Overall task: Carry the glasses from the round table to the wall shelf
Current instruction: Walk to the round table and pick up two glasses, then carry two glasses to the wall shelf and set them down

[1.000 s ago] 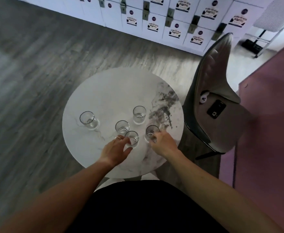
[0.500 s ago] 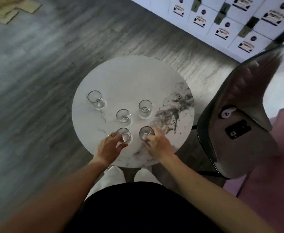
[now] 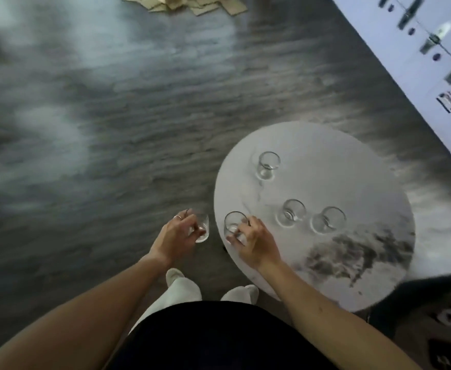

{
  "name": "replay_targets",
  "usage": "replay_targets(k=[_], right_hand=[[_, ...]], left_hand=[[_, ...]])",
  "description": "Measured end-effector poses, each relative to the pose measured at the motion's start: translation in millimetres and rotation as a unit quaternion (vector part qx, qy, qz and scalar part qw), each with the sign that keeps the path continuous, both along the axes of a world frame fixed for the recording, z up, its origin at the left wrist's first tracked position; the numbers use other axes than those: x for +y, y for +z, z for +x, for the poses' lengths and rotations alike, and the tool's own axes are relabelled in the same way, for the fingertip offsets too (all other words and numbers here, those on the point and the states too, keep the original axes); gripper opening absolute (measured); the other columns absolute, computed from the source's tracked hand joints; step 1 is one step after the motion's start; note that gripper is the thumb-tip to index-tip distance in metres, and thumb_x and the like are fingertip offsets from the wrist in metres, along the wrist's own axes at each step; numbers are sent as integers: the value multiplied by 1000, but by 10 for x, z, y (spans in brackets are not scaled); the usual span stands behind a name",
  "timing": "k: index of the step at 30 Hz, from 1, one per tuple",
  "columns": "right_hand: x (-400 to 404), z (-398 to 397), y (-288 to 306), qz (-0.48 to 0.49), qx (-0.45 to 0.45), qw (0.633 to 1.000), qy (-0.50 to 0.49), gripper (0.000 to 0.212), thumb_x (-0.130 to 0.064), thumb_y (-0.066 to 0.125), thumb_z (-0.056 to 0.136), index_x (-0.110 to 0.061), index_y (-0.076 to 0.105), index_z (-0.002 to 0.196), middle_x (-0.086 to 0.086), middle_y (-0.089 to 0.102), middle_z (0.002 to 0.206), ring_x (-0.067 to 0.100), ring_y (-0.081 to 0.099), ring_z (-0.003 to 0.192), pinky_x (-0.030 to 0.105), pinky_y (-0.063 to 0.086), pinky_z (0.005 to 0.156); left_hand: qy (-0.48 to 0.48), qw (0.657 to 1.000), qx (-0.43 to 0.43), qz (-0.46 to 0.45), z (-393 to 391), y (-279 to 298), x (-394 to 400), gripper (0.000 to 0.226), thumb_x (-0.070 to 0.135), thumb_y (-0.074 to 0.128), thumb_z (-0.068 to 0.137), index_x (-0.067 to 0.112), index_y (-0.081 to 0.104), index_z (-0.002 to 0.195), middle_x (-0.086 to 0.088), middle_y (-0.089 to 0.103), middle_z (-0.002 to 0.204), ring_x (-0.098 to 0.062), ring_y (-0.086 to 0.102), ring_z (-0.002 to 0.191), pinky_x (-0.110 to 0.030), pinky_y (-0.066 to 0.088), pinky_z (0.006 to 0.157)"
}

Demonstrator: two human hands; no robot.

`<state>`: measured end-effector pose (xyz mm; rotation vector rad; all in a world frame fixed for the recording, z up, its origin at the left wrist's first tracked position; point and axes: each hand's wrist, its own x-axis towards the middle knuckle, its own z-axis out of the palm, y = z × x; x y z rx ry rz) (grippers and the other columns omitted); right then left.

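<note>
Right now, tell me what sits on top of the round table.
Three glasses stand free on the round table. A fourth glass, gripped by the right hand, hovers at its edge; contact is hidden.

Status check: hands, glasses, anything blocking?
Left hand grips one glass, already off the round table. Right hand grips a second glass at the table edge. Three glasses remain. Nothing blocking in view.
</note>
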<state>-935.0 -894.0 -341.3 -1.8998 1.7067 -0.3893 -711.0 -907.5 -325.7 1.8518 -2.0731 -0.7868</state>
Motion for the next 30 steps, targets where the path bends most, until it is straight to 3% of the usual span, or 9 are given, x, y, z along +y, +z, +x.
replay_targets(k=[5, 9, 14, 20, 27, 30], right_hand=[[-808, 658, 392, 0, -26, 998, 55, 28, -35, 69, 87, -7, 68, 93, 10, 60, 106, 30, 64, 92, 35, 51, 80], [-1667, 1247, 938, -36, -49, 996, 67, 27, -33, 74, 85, -7, 68, 86, 11, 61, 109, 31, 64, 95, 30, 46, 80], [-2647, 2083, 1824, -98, -80, 991, 33, 23, -43, 79, 80, -25, 66, 75, 3, 65, 94, 20, 63, 85, 23, 38, 72], [-3369, 2973, 2746, -166, -128, 977, 36, 24, -43, 82, 77, -21, 70, 75, -16, 59, 64, 14, 61, 70, 23, 41, 62], [-4201, 4000, 3388, -207, -173, 957, 105, 31, -45, 82, 75, -26, 58, 72, -5, 68, 76, 18, 67, 78, 25, 42, 63], [-4583, 4503, 3513, -220, -184, 947, 145, 35, -48, 82, 73, -25, 56, 76, -1, 70, 80, 18, 66, 77, 28, 49, 65]], left_hand=[[53, 998, 18, -34, 788, 341, -512, 23, 36, 69, 81, 14, 64, 83, 0, 68, 100, -27, 65, 92, -34, 50, 78], [58, 992, -13, -110, 1505, 905, -1174, 22, 36, 75, 80, 17, 67, 86, -4, 69, 91, -28, 65, 89, -28, 41, 73], [69, 976, -43, -203, 2432, 1853, -2045, 25, 48, 72, 78, 24, 63, 78, -5, 68, 78, -29, 64, 77, -27, 35, 65], [120, 967, -19, -223, 3276, 2860, -2729, 23, 42, 76, 77, 27, 59, 73, 3, 60, 76, -20, 57, 80, -25, 36, 69], [184, 956, -24, -226, 4108, 3360, -3207, 22, 42, 77, 77, 25, 64, 73, 1, 66, 81, -20, 61, 84, -28, 43, 71], [217, 948, -49, -228, 4473, 3437, -3424, 23, 41, 78, 77, 21, 67, 75, -2, 69, 80, -20, 64, 82, -27, 45, 69]])
